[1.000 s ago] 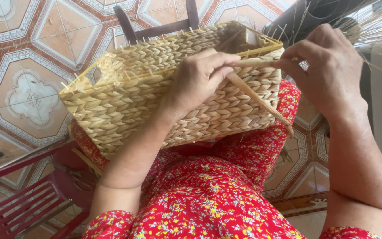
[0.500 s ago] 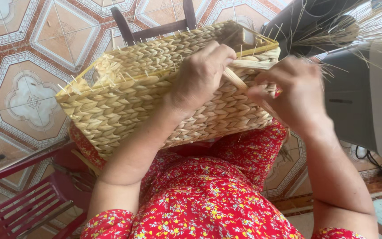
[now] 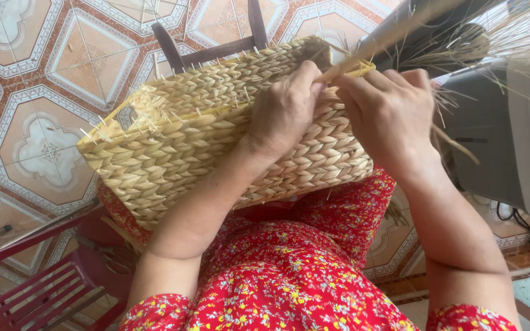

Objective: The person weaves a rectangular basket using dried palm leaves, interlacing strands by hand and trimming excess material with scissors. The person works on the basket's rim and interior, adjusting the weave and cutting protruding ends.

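Observation:
A rectangular woven straw basket (image 3: 173,141) rests on my lap, over a red flowered dress (image 3: 289,270). My left hand (image 3: 286,110) presses on the basket's side near its upper right rim, fingers curled against the weave. My right hand (image 3: 391,113) is beside it at the right corner, pinching a long pale straw strand (image 3: 387,40) that runs up and to the right from the rim. Both hands meet at the strand's base. Short cut straw ends stick out along the rim.
Dark brown handle straps (image 3: 216,52) lie behind the basket on the patterned tile floor (image 3: 38,92). A red slatted chair (image 3: 26,288) stands at the lower left. A grey machine (image 3: 510,129) and loose dry straw (image 3: 510,37) are at the right.
My right hand moved left and up to the basket's corner, and the straw strand now points up to the right instead of down across the basket side. The view has shifted slightly.

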